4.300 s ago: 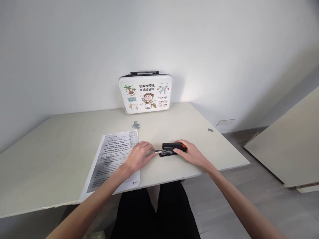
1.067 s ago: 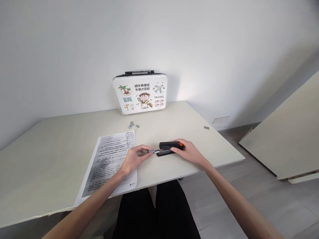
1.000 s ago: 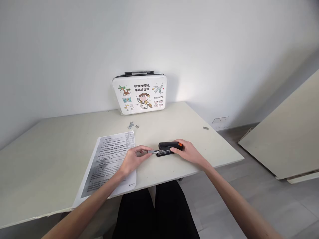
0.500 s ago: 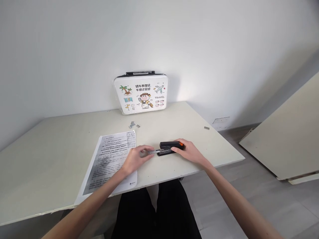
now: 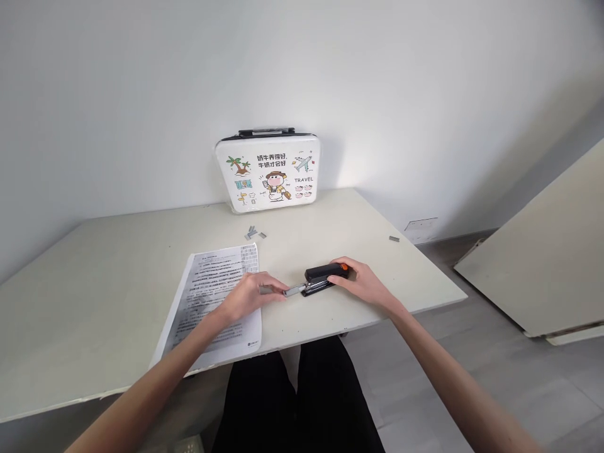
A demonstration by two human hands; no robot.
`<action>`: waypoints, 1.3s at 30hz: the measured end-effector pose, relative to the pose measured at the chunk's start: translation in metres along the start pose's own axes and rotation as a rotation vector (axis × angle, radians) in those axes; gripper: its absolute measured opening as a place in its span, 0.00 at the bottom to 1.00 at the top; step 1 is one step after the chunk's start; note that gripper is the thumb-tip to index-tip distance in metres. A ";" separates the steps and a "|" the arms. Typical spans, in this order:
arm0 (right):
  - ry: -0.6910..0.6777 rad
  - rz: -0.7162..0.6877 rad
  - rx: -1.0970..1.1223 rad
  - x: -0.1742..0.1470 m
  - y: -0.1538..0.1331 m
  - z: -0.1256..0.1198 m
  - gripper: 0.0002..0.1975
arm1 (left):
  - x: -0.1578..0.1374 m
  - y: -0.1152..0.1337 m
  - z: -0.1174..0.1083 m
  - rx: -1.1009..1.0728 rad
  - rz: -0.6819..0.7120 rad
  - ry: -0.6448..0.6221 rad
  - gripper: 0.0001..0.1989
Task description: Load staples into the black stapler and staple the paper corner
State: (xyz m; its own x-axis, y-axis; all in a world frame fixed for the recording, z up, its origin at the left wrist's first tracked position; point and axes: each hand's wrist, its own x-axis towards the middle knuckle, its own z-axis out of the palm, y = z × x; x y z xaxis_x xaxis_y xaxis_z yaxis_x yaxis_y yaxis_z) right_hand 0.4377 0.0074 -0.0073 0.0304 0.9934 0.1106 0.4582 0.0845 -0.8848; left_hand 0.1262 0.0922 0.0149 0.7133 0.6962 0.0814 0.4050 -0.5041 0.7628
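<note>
A black stapler with an orange end lies on the table, its front pointing left. My right hand is closed round the stapler's rear, thumb on the near side and fingers over the top. A silvery metal staple tray sticks out of the stapler's front. My left hand pinches the outer end of this tray above the paper's right edge. A grey sliver shows between the left fingers; I cannot tell whether it is part of the tray or a separate piece. Under my left hand lies a printed sheet.
Several loose staple strips lie beyond the sheet, and another strip is near the table's right edge. A white cartoon-printed case leans against the wall. The pale table ends in front of my legs.
My left hand has moved slightly left and down, drawing the tray further from the stapler and tilting it. My right hand stays on the stapler. The view has shifted slightly.
</note>
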 end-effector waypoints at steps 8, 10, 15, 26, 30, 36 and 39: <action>-0.032 -0.013 0.030 0.002 0.009 -0.002 0.18 | 0.025 -0.006 0.005 -0.075 0.057 -0.067 0.20; -0.035 -0.017 0.018 0.002 0.011 -0.003 0.18 | 0.040 -0.005 0.007 -0.060 0.100 -0.114 0.20; -0.042 -0.033 0.018 0.005 0.015 -0.003 0.18 | 0.068 0.002 0.012 -0.012 0.138 -0.206 0.22; -0.063 -0.052 0.022 0.006 0.013 -0.005 0.17 | 0.086 0.006 0.016 0.168 0.079 -0.173 0.21; -0.058 -0.042 0.016 0.005 0.014 -0.005 0.18 | 0.085 0.008 0.019 0.196 0.067 -0.142 0.21; -0.025 -0.029 -0.016 0.003 0.015 -0.001 0.19 | 0.048 0.010 0.012 0.311 0.124 -0.023 0.23; -0.018 -0.016 -0.030 0.001 0.015 -0.001 0.18 | 0.004 0.007 -0.003 0.377 0.158 0.048 0.20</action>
State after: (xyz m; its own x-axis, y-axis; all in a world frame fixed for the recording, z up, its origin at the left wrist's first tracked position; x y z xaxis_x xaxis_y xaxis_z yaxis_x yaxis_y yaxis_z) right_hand 0.4453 0.0095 -0.0203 0.0070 0.9932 0.1162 0.4846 0.0983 -0.8692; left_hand 0.1299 0.0926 0.0223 0.7592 0.6142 0.2155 0.4806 -0.7522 0.4509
